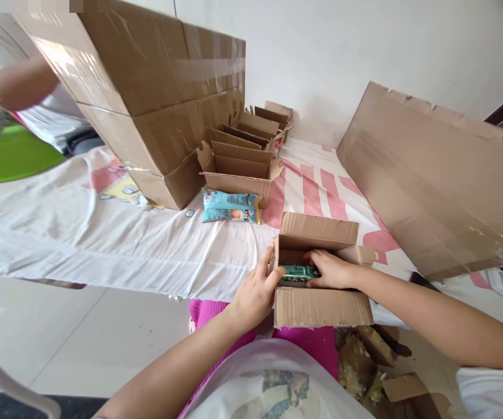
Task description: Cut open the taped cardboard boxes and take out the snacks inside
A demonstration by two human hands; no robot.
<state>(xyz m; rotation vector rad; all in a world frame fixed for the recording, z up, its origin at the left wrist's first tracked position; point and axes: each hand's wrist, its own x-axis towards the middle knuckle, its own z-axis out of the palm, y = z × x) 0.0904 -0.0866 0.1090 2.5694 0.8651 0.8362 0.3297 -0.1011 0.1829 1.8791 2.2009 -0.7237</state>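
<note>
Right at the table's front edge stands an open cardboard box, its flaps folded outward. My left hand clasps the box's left wall, fingers outside and thumb over the rim near a green packet. Inside the box lies that shiny green packet. Reaching in from the right, my right hand has its fingers curled on the packet's right end; some fingertips are hidden. Beyond the box, a blue snack bag lies flat on the cloth, in front of another open box.
Taped cartons are stacked at the left, with more open boxes behind. A large cardboard sheet leans at the right. Cardboard scraps lie on the floor. Behind the stack shows a person's arm beside a green chair.
</note>
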